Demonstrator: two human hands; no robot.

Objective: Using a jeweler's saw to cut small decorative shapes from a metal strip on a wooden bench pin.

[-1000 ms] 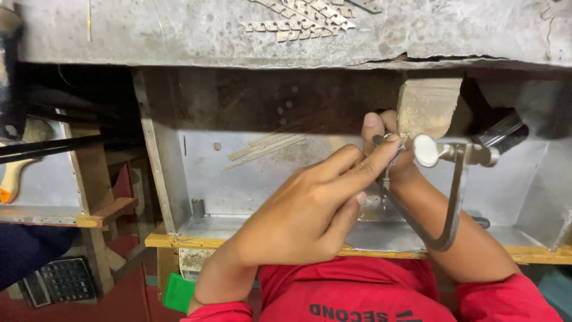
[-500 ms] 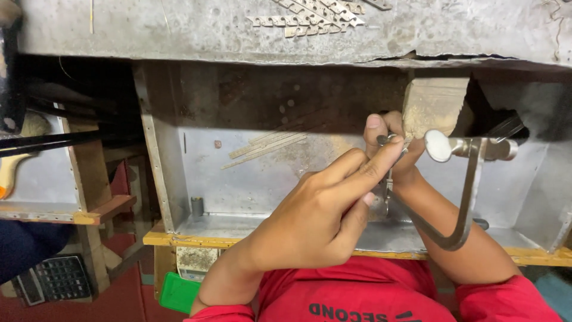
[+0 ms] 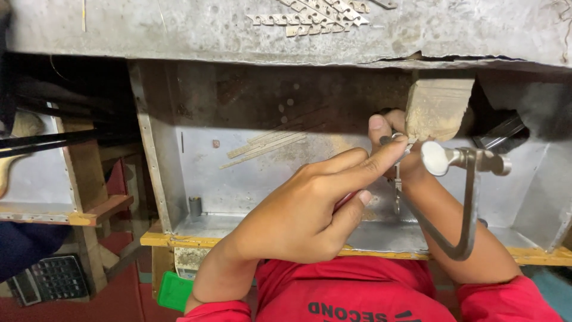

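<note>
Left hand (image 3: 310, 209) centre frame, fingers curled, index finger stretched toward 2 o'clock, its tip pressing a small metal piece (image 3: 394, 141) against the wooden bench peg (image 3: 438, 107). Thumb tucked below; the hand pins the piece rather than wrapping round it.

Right hand (image 3: 393, 149) mostly hidden behind the left index finger. Only the thumb tip and some fingers show, at 1 o'clock of the left hand, just beside the peg. Cannot tell how far it is closed; it looks to be on the handle end of the jeweller's saw frame (image 3: 468, 203), contact not clear. Right forearm runs down to 5 o'clock.

The saw frame is a dark metal U: upper arm near the peg with a pale round knob (image 3: 437, 158), the back dropping to 5 o'clock, then bending back toward the wrist. A thin blade (image 3: 397, 191) hangs straight down from the small metal piece.

The peg juts out from under the desk (image 3: 149, 30) edge at 1 o'clock. Below the hands is a sheet-metal catch tray (image 3: 238, 179), with thin pale strips (image 3: 265, 146) lying on it at 10 o'clock of the left hand and dust near the blade.

On the desk at 12 o'clock is a heap of small notched metal strips (image 3: 316, 12). Red shirt (image 3: 357, 292) at 6 o'clock. Wooden shelf frame (image 3: 83, 179) at 9 o'clock, a calculator (image 3: 50, 277) at 8 o'clock, and a green object (image 3: 174, 291) at 7 o'clock.
</note>
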